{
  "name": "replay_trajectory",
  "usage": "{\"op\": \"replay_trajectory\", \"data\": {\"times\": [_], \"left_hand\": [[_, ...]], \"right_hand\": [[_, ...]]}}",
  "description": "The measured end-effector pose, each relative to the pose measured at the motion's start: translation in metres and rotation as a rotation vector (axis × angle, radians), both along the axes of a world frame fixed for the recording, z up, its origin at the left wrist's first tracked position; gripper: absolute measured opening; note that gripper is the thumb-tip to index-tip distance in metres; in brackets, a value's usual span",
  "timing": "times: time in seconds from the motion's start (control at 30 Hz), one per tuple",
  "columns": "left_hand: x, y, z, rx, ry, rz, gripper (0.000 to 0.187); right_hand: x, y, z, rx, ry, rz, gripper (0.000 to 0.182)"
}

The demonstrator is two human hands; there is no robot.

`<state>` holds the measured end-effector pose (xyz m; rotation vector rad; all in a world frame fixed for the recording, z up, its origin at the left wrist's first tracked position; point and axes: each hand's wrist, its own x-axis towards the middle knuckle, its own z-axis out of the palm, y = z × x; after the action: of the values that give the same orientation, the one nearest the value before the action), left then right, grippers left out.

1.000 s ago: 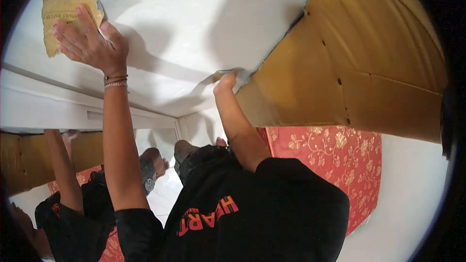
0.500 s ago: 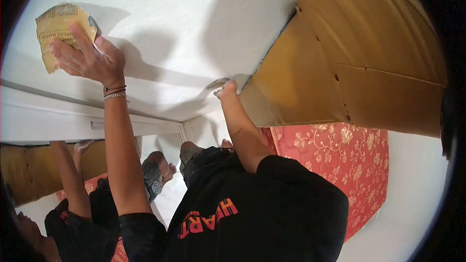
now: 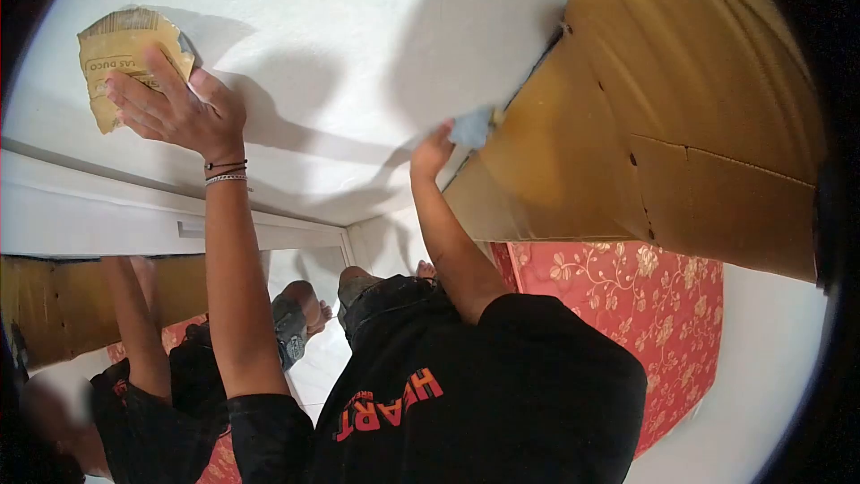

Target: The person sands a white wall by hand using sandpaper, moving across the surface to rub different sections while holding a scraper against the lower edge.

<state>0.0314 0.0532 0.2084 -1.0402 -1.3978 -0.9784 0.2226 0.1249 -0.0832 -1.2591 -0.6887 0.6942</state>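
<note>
Where it was seen edge-on before, the blue-grey sheet (image 3: 471, 128) is now turned face-out, pinched by the right hand (image 3: 433, 151) near the tan cover (image 3: 573, 161). Cardboard (image 3: 115, 47) backed by left hand (image 3: 186, 115), fingers loosely spread; "LAS DUCO" legible. Black T-shirt (image 3: 537, 376): "HEART".

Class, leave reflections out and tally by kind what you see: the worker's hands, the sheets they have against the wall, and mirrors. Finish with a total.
Hands: 2 (left hand, right hand)
Sheets: 2 (tan sheet, grey sheet)
Mirrors: 1 (mirror)
Total: 5
</note>
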Motion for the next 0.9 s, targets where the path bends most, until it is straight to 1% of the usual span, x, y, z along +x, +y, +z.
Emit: {"op": "replay_trajectory", "data": {"times": [0.03, 0.1, 0.13, 0.2, 0.23, 0.3, 0.33, 0.37, 0.43, 0.47, 0.5, 0.53, 0.57, 0.63, 0.67, 0.7, 0.73, 0.8, 0.83, 0.87, 0.9], "left_hand": [[-0.001, 0.0, 0.001, -0.003, 0.007, -0.005, 0.051], [0.002, -0.006, -0.007, -0.027, 0.002, -0.015, 0.051], [0.001, -0.005, -0.008, -0.015, 0.008, -0.005, 0.051], [-0.002, 0.001, -0.001, 0.005, 0.026, 0.011, 0.051], [-0.001, 0.001, -0.001, 0.006, 0.016, 0.0, 0.051], [0.002, -0.003, -0.005, -0.016, 0.0, -0.023, 0.051], [0.0, -0.003, -0.004, -0.007, 0.01, -0.014, 0.051], [0.0, -0.001, -0.004, 0.004, 0.022, -0.006, 0.051], [-0.001, 0.0, -0.005, 0.005, 0.019, -0.004, 0.051], [-0.003, -0.001, -0.005, 0.006, 0.016, 0.006, 0.051], [-0.003, -0.001, -0.004, 0.015, 0.019, 0.009, 0.051], [0.0, -0.002, -0.004, 0.007, 0.009, 0.007, 0.051], [0.001, -0.002, -0.004, -0.004, -0.001, 0.003, 0.051], [-0.002, -0.001, -0.003, 0.007, 0.016, -0.005, 0.051], [-0.002, -0.002, -0.004, 0.011, 0.022, -0.009, 0.05], [0.0, -0.002, -0.005, 0.019, 0.022, -0.013, 0.05], [-0.001, -0.002, -0.004, 0.01, 0.019, 0.003, 0.05], [-0.002, -0.003, -0.005, -0.016, 0.006, 0.022, 0.05], [-0.004, -0.004, -0.006, -0.02, 0.023, 0.016, 0.05], [-0.005, -0.004, -0.007, -0.019, 0.043, 0.006, 0.051], [-0.006, -0.004, -0.008, -0.021, 0.039, -0.003, 0.051]], "right_hand": [[0.005, -0.004, -0.009, -0.068, 0.517, 0.141, 0.052], [0.012, -0.006, 0.009, -0.481, 0.891, 0.006, 0.061], [0.013, -0.006, 0.036, -0.472, 0.893, 0.004, 0.061], [0.004, -0.006, 0.109, -0.155, 0.638, 0.101, 0.051], [-0.006, -0.006, 0.134, -0.021, 0.592, 0.111, 0.054], [-0.014, -0.027, 0.203, 0.275, 0.028, 0.237, 0.049], [-0.013, -0.034, 0.223, 0.556, -0.198, 0.337, 0.049], [-0.013, -0.031, 0.236, 0.698, -0.431, 0.22, 0.049], [-0.009, -0.024, 0.217, 0.704, -0.581, 0.187, 0.05], [-0.012, -0.023, 0.191, 0.568, -0.499, 0.17, 0.05], [-0.015, -0.022, 0.149, 0.434, -0.416, 0.153, 0.049], [-0.015, -0.017, 0.088, 0.047, -0.149, 0.31, 0.047], [-0.014, -0.025, 0.057, -0.046, 0.047, 0.221, 0.045], [-0.008, -0.032, -0.014, -0.245, 0.387, 0.169, 0.045], [-0.003, -0.037, -0.013, -0.273, 0.449, 0.15, 0.045], [0.0, -0.036, -0.01, -0.238, 0.419, 0.144, 0.046], [-0.002, -0.03, -0.005, -0.146, 0.34, 0.141, 0.047], [-0.016, -0.029, 0.09, -0.012, -0.087, 0.256, 0.049], [-0.021, -0.036, 0.163, 0.164, 0.058, 0.097, 0.055], [-0.02, -0.029, 0.185, 0.246, -0.095, 0.112, 0.061], [-0.019, -0.03, 0.208, 0.33, -0.157, 0.162, 0.064]]}}
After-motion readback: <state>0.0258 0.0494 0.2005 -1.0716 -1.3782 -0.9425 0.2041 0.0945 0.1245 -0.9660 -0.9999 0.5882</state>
